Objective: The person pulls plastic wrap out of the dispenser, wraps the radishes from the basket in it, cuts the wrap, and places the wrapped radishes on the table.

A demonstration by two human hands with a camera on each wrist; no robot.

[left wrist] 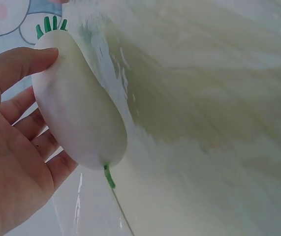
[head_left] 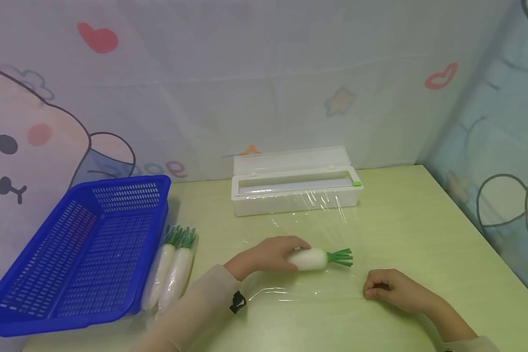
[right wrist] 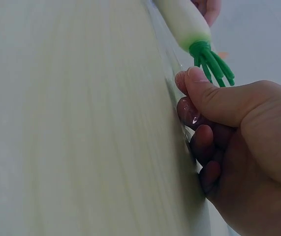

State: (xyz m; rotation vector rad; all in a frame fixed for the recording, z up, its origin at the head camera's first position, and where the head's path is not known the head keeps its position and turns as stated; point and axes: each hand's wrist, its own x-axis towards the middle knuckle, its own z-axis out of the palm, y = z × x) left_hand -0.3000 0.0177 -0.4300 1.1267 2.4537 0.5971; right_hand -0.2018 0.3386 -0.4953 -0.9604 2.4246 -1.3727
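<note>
My left hand [head_left: 270,254] grips a white radish [head_left: 312,259] with green stalks, its thumb on one side and fingers on the other. The radish lies on its side over a clear sheet of plastic wrap [head_left: 286,289], stalks pointing right. At the sheet's near right corner, my right hand [head_left: 398,289] pinches the edge of the wrap between thumb and forefinger. In the right wrist view a shiny bit of film covers a curled finger [right wrist: 189,113]. The sheet runs back to a white wrap dispenser box [head_left: 297,201], its lid [head_left: 292,160] raised, with a roll inside.
A blue plastic basket [head_left: 157,230] stands on the left of the table [head_left: 422,220]. Two radishes [head_left: 176,276] in clear film lie against its right side. A printed cloth [head_left: 202,73] hangs behind the table, and another cloth borders the right edge.
</note>
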